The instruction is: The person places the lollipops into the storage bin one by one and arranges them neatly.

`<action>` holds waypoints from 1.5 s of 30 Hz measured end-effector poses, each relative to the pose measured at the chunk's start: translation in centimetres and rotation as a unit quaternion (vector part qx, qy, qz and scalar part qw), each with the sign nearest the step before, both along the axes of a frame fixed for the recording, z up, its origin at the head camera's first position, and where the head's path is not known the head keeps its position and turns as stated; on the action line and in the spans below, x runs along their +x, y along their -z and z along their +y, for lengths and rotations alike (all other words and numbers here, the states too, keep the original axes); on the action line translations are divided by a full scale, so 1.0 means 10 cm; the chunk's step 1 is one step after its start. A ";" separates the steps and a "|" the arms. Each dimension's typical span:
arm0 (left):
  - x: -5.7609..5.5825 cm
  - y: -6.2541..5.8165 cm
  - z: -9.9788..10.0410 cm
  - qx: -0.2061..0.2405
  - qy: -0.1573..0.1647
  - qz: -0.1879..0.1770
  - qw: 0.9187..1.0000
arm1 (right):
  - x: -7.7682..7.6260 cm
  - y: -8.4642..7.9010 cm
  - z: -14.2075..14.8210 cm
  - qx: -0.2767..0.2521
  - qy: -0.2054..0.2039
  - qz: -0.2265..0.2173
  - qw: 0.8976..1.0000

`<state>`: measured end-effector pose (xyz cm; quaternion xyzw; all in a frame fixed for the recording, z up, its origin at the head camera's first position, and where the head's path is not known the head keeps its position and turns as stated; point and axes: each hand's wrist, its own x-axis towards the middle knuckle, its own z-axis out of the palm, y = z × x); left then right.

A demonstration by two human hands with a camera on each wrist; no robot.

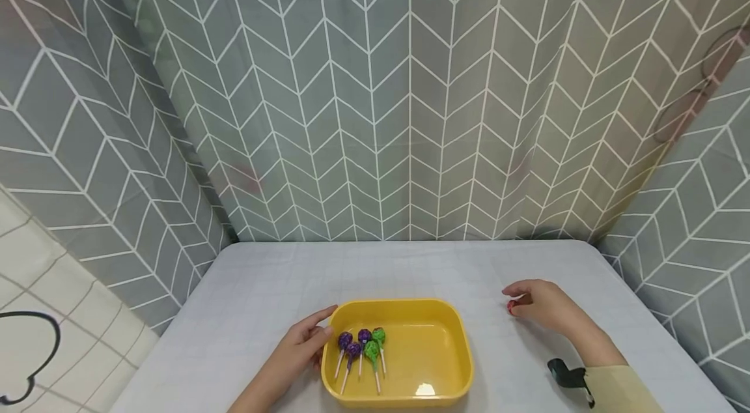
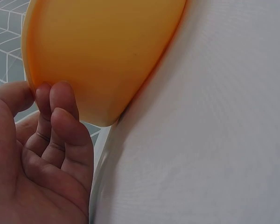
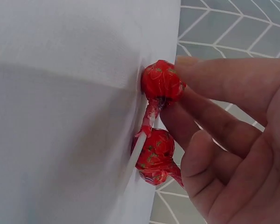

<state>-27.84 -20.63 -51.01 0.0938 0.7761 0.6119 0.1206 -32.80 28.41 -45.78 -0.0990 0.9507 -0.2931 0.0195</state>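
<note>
A yellow tray (image 1: 413,393) stands at the front of the table. Inside, toward its left end, lie three purple lollipops (image 1: 353,349) and two green lollipops (image 1: 372,350) with white sticks. My left hand (image 1: 299,348) holds the tray's left side; the left wrist view has its fingertips (image 2: 63,95) against the outer wall and the thumb at the rim. Off to the right of the tray, my right hand (image 1: 541,303) pinches a red-wrapped lollipop (image 3: 162,81) by its head, close over the cloth. A second red lollipop (image 3: 155,151) lies right beside it, partly behind the first one's stick.
White cloth (image 1: 381,270) covers the table. Patterned grey curtains (image 1: 387,107) hang behind it and along both sides. A black strap piece (image 1: 567,374) shows at the right sleeve. At the lower left is a white surface with a grid pattern (image 1: 53,328).
</note>
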 end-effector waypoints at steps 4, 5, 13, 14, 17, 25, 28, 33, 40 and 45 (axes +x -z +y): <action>0.01 -0.01 0.02 -0.001 -0.002 -0.002 1.000 | 0.01 0.00 -0.02 0.032 -0.001 -0.001 0.999; 0.01 -0.02 0.02 -0.001 -0.003 -0.003 1.000 | 0.02 0.00 -0.03 0.039 -0.004 0.002 0.999; 0.01 -0.02 0.03 0.000 -0.003 0.000 1.000 | 0.09 -0.02 -0.09 0.064 -0.007 0.005 0.998; 0.01 -0.02 0.04 0.001 -0.002 0.001 1.000 | 0.09 -0.02 -0.11 0.062 -0.006 0.000 0.998; 0.01 -0.02 0.04 0.003 0.000 0.004 1.000 | 0.08 -0.04 -0.13 0.055 -0.011 -0.009 0.998; -0.01 -0.03 0.03 0.004 -0.005 0.001 1.000 | 0.08 -0.07 -0.18 0.056 -0.010 -0.010 0.998; -0.01 -0.05 0.04 0.003 -0.006 0.002 1.000 | 0.07 -0.05 -0.19 0.060 -0.010 -0.012 0.998; -0.01 -0.05 0.04 0.002 -0.008 0.002 1.000 | 0.05 -0.03 -0.20 0.066 -0.018 -0.009 0.998; 0.00 -0.03 0.03 0.003 -0.009 -0.003 1.000 | 0.10 -0.11 -0.23 0.012 -0.038 -0.014 0.999; 0.00 -0.02 0.03 0.002 -0.007 -0.002 1.000 | 0.12 -0.17 -0.26 -0.059 -0.068 -0.013 0.996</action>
